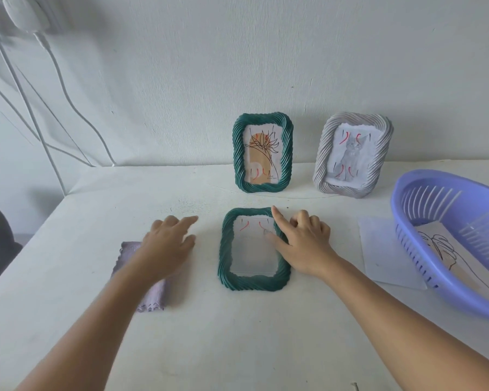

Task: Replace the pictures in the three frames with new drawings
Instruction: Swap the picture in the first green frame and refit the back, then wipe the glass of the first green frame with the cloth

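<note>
right hand [302, 244], index out and other fingers loosely curled, steadies flat green twisted-rim frame [253, 280]; left hand [167, 244] hovers relaxed, holding nothing.

No legible text, brand or number can be made out. A small line of print is seen at the lower right of the picture in the upright green frame [262, 153], but it is too small and blurred to be read.

2 dk green twisted-rope frames: flat one [253, 249], upright one [262, 153]. Grey-white rope frame [353, 155] w/ grey cat pic. Lilac cloth [150, 283]. Purple slotted basket [424, 210]. White table [237, 334].
</note>
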### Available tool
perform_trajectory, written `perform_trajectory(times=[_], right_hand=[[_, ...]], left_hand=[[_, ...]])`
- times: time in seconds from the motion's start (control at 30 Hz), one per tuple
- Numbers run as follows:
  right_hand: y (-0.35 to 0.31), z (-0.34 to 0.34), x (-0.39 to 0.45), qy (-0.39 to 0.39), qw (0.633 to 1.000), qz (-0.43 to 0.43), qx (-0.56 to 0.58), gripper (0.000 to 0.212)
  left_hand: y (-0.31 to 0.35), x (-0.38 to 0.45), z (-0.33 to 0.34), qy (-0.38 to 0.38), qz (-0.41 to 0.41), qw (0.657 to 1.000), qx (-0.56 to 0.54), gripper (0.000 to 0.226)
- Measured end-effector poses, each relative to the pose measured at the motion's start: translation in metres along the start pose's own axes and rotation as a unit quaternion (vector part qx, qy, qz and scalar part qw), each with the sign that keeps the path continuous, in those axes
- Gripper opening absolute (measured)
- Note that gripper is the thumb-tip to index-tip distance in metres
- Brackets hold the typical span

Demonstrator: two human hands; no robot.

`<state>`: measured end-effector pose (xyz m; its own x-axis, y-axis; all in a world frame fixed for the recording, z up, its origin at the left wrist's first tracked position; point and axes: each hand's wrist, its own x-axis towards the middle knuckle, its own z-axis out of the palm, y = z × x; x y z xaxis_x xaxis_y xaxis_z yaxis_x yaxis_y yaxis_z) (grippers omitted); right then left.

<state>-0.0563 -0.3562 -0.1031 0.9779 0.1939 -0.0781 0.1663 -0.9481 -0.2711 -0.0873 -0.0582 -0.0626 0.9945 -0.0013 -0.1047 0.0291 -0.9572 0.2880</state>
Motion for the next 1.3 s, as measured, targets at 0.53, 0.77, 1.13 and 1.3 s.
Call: perform_trajectory(times=[0.53, 0.77, 1.13, 1.3], right_hand=[[-0.006, -0.009, -0.004, 0.025, 0.999, -0.013, 0.036, 0.080], [-0.058, -0.040, -0.024, 0.003, 0.946, -0.166, 0.278, 0.088], [-0.062, -0.043, -0.022, -0.014, 0.848, -0.131, 0.513, 0.083], [-0.033, -0.050, -0.025, -0.039, 0.879, -0.078, 0.469, 0.088]], left_hand=[[-0.044, -0.001, -0.050, -0.101, 0.007, 0.992, 0.078, 0.015], [0.004, -0.014, -0.073, -0.037, 0.086, 0.991, -0.093, 0.008], [0.053, -0.019, -0.071, -0.054, 0.099, 0.938, -0.328, 0.089], [0.058, -0.017, -0.049, -0.099, 0.046, 0.935, -0.338, 0.091]])
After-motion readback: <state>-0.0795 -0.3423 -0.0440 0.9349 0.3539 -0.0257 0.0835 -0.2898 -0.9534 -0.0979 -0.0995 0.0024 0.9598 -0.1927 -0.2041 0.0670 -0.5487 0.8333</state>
